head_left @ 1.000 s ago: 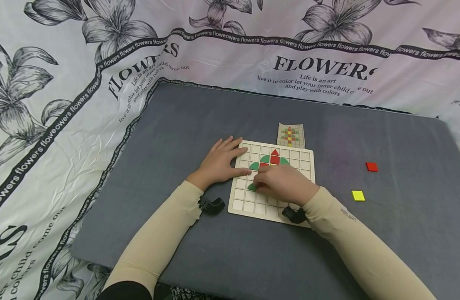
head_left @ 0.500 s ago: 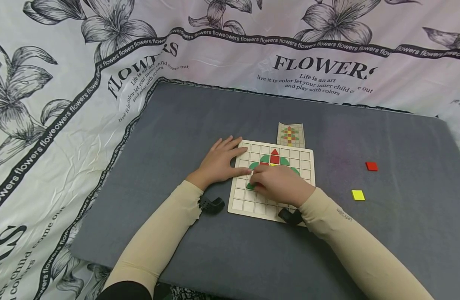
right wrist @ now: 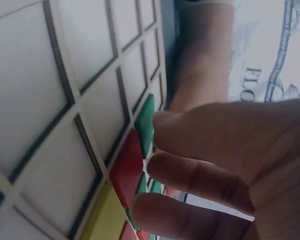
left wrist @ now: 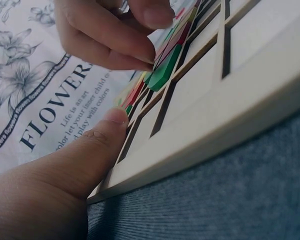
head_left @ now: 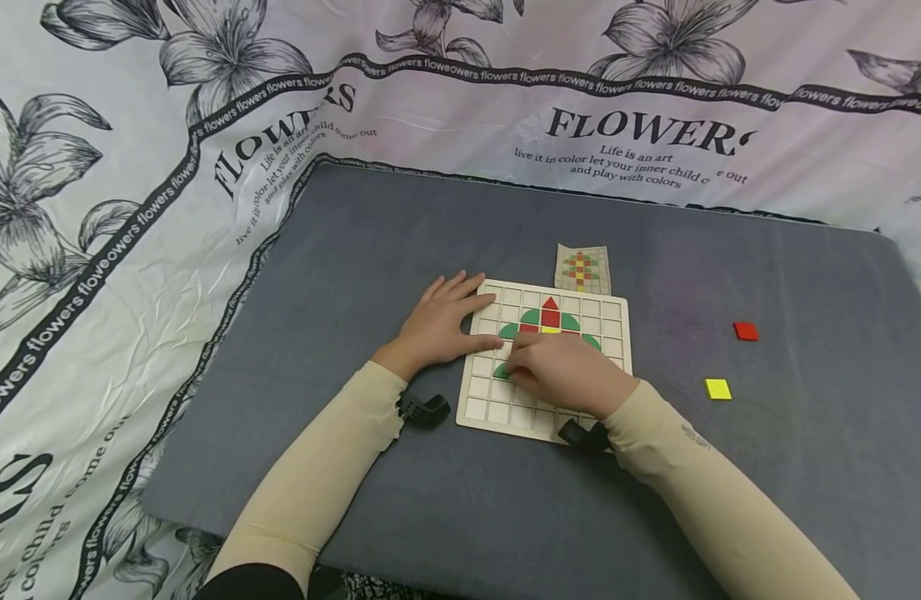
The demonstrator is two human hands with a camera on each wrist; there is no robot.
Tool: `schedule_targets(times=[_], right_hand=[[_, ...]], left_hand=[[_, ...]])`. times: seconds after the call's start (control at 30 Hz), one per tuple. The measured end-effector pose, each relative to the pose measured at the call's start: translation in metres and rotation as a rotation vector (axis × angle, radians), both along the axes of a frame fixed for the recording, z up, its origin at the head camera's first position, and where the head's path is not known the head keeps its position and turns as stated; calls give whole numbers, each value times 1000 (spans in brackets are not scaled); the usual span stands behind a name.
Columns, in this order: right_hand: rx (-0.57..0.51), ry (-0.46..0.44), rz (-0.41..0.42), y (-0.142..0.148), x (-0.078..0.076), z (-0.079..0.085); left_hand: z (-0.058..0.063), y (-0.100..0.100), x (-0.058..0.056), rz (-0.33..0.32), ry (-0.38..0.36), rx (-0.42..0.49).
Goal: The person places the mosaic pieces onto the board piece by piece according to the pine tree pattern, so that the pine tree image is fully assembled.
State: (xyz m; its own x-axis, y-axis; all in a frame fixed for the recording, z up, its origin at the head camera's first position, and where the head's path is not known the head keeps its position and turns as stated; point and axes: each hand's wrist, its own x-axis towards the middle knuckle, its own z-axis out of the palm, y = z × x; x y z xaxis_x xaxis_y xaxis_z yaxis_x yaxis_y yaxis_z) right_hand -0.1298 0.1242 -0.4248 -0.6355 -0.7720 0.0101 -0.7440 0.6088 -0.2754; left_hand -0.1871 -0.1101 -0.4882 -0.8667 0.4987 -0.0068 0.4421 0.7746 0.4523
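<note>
A pale square grid board lies on the grey table, its raised ribs forming cells. Green, red and yellow tiles fill some cells. My left hand rests at the board's left edge, fingers spread, with the thumb lying over the rim. Over the middle of the board, my right hand has its fingertips at a green tile with a rounded edge. In the right wrist view, the thumb tip touches or nearly touches that green tile. Beside it sits a red tile, then a yellow tile. The right hand hides several cells.
A small pattern card with a coloured tree-like figure stands behind the board. To the right lie a loose red square tile and a loose yellow square tile. A flower-printed cloth borders the table at the back and left.
My right hand has shifted slightly left, then a little back, staying at the green tile. The left hand holds its place at the board's edge.
</note>
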Motion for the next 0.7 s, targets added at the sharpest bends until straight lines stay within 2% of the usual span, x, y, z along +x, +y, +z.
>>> schedule_targets(times=[0.23, 0.7], right_hand=[[-31, -75, -83, 19, -2, 2], [-12, -139, -264, 69, 1, 8]], left_hand=[[1, 0, 0, 0, 6, -6], [2, 1, 2, 7, 5, -3]])
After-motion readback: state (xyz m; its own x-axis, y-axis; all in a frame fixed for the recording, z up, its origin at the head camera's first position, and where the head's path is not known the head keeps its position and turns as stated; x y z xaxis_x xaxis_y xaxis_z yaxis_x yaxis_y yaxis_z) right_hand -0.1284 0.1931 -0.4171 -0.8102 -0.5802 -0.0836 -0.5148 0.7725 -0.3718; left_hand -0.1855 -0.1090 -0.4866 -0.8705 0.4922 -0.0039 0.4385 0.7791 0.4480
